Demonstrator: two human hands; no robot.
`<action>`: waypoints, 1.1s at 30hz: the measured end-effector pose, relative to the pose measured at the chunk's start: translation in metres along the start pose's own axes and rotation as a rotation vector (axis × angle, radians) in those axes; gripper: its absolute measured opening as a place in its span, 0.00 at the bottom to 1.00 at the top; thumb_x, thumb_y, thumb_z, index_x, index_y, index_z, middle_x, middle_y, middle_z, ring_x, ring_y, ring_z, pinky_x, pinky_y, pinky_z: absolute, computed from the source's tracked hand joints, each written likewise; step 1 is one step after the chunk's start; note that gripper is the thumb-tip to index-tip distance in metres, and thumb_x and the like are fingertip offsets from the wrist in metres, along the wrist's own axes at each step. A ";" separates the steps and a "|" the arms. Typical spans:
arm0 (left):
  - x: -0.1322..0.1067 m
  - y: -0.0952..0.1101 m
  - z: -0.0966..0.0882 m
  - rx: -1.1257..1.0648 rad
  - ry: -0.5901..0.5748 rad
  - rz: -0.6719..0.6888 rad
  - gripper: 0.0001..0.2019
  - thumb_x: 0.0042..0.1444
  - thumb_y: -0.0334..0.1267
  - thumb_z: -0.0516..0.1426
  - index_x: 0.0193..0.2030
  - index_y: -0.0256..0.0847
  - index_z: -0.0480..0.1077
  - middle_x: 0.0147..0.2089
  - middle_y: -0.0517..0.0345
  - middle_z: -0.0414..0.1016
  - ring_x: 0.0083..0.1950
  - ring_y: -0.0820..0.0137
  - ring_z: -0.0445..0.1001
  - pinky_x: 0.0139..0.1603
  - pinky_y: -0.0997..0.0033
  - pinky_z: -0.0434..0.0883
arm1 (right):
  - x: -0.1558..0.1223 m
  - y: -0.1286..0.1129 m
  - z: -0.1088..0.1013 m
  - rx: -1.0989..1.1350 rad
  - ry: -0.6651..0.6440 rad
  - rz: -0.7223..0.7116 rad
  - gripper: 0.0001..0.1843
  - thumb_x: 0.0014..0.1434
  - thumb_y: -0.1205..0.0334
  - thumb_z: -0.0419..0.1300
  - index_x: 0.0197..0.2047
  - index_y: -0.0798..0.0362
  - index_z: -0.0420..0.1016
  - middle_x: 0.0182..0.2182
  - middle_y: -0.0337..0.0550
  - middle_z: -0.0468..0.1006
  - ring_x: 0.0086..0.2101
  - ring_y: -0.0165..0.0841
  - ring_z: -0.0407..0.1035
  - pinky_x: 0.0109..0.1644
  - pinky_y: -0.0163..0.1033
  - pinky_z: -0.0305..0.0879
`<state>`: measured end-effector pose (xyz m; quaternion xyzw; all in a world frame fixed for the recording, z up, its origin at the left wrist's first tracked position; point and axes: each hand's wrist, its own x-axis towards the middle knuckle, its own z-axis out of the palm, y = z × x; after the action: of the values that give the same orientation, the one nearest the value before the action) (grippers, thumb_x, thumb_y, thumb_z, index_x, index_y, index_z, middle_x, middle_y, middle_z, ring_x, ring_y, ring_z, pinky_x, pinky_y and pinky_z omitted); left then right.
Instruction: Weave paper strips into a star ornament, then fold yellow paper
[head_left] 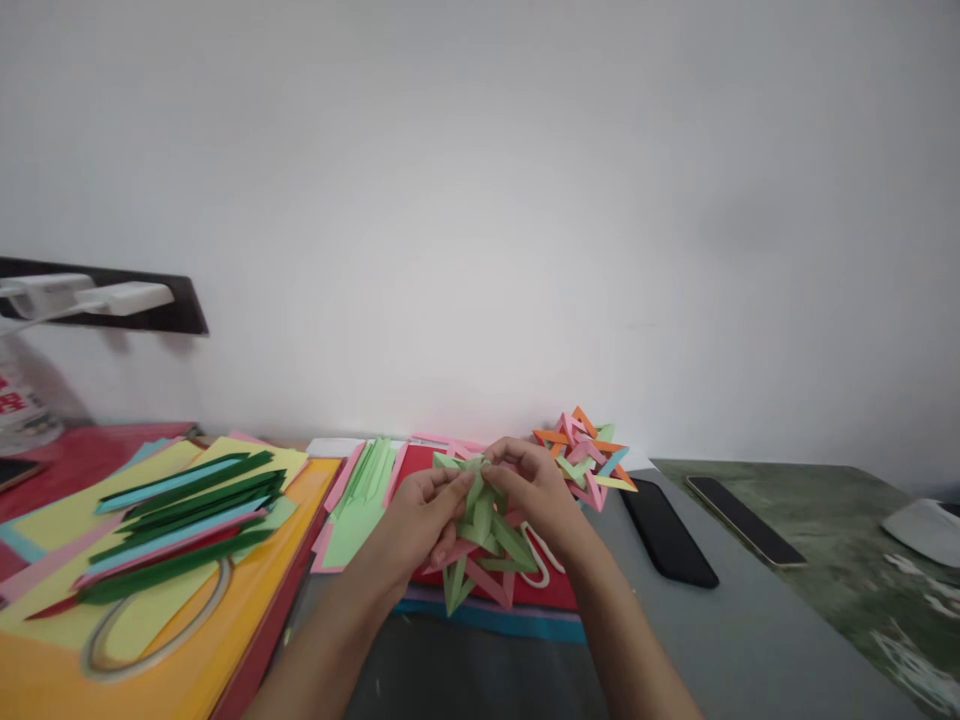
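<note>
I am holding the green-and-pink paper star [480,545] with both hands above the red sheet [555,590] at table centre. My left hand [420,520] is gripping its left side; my right hand [529,490] is pinching a green strip at the top. A finished multicoloured star [589,455] is lying just beyond, far right.

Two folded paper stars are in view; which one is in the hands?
The green-and-pink star, held between the left hand and right hand. The multicoloured star, with orange and blue points, lies untouched behind the right hand.
</note>
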<state>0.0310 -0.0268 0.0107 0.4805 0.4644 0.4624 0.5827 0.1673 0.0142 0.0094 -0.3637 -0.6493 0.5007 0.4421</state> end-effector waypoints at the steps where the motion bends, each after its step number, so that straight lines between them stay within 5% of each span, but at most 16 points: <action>1: 0.000 0.000 0.000 -0.001 -0.002 0.000 0.20 0.46 0.55 0.55 0.30 0.38 0.63 0.15 0.74 0.56 0.07 0.85 0.50 0.09 0.80 0.43 | 0.000 0.001 0.000 0.002 0.002 -0.003 0.05 0.48 0.61 0.56 0.26 0.54 0.64 0.17 0.31 0.62 0.18 0.23 0.58 0.20 0.28 0.53; 33: -0.001 0.003 0.000 0.001 -0.006 -0.008 0.21 0.44 0.56 0.56 0.31 0.36 0.65 0.15 0.74 0.56 0.08 0.86 0.51 0.10 0.81 0.43 | -0.001 -0.002 -0.004 -0.024 -0.014 0.045 0.06 0.48 0.60 0.57 0.27 0.53 0.65 0.19 0.31 0.62 0.17 0.22 0.56 0.17 0.28 0.52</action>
<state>0.0301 -0.0274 0.0136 0.4805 0.4648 0.4583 0.5857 0.1709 0.0141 0.0111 -0.3798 -0.6499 0.5054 0.4218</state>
